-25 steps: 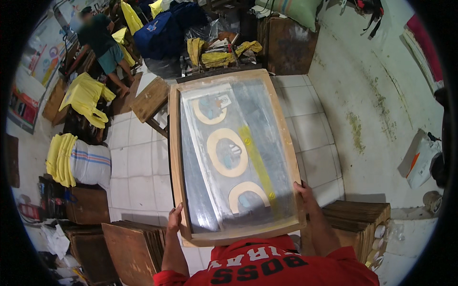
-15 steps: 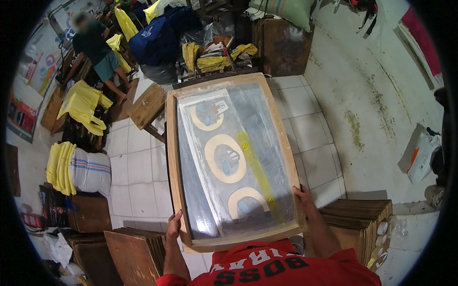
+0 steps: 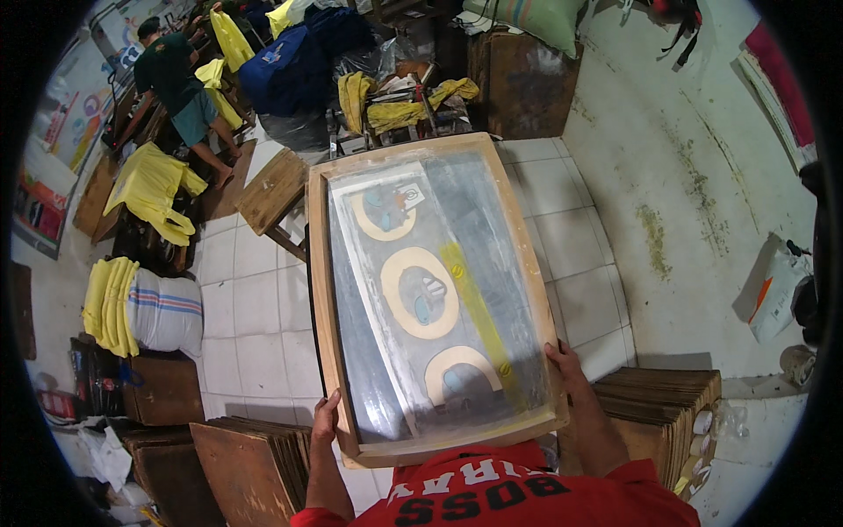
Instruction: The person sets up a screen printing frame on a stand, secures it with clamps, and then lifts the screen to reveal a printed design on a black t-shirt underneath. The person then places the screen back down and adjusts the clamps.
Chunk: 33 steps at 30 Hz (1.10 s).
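Observation:
A large wooden-framed screen (image 3: 317,263) fills the middle of the view, its translucent mesh carrying three pale oval or curved shapes and a yellow strip along the right. My left hand (image 3: 324,420) grips the lower left side of the frame, with the thumb along the wood. My right hand (image 3: 564,367) holds the lower right side, fingers curled at the edge. The red shirt (image 3: 474,496) on my body shows just below the frame's near edge, between my forearms.
A co-worker (image 3: 167,79) stands at upper left among yellow garments (image 3: 154,184). A wooden stool (image 3: 272,184) stands left of the screen, near white sacks (image 3: 167,307). Stacked boards (image 3: 237,465) lean at both lower corners. A stained wall (image 3: 667,220) runs along the right, beyond the tiled floor (image 3: 571,246).
The screen in my hands sits slightly lower in the view than at first and has shifted a little rightward since the middle frame. The co-worker's head has turned.

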Motion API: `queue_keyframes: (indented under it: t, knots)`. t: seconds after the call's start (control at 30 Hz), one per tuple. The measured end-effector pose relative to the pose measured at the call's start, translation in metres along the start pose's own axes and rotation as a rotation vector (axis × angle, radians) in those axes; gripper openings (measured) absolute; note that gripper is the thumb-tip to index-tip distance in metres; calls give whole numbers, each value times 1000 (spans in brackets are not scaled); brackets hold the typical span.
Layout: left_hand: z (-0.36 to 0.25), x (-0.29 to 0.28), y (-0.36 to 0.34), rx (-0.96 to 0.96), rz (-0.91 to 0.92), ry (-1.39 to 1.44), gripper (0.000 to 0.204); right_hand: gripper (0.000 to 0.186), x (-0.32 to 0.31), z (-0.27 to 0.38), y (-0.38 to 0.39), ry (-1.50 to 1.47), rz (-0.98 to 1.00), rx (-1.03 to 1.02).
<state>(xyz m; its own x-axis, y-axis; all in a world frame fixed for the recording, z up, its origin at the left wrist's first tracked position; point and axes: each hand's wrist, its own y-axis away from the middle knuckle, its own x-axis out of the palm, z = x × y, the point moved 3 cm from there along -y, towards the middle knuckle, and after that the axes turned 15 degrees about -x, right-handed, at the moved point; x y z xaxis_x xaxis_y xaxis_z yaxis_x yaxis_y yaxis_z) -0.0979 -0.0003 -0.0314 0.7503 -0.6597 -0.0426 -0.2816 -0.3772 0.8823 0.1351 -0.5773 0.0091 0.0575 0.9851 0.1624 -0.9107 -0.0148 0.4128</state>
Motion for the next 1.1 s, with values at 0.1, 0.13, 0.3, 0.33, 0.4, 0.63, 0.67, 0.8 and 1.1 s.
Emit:
queue_keyframes:
  t: [0.1,0.13,0.3,0.33,0.4,0.63,0.67,0.8,1.1]
  knots:
    - [-7,4,4,14,187,-47,94,65,-3,-5,-2,34,5,23]
    - [-9,5,5,17,219,-47,96,68,-4,-6,-4,47,1,14]
    - [-10,4,10,7,40,-58,99,54,-9,-17,-9,89,-46,32]
    - [-11,5,8,5,49,-71,99,53,-11,-19,-9,114,-74,62]
    - [-10,1,6,-16,23,-116,101,51,-10,-19,-11,62,-32,-16]
    - [-9,3,-3,65,110,-82,90,47,-15,-21,-13,33,-47,60]
    - [-9,3,-3,47,124,-98,85,47,-14,-21,-13,66,-25,10]
    - [-7,1,-4,5,229,-86,80,50,-12,-21,-12,135,-36,-35]
    - [-9,1,-4,48,94,-115,107,70,-8,-23,-14,93,18,-109]
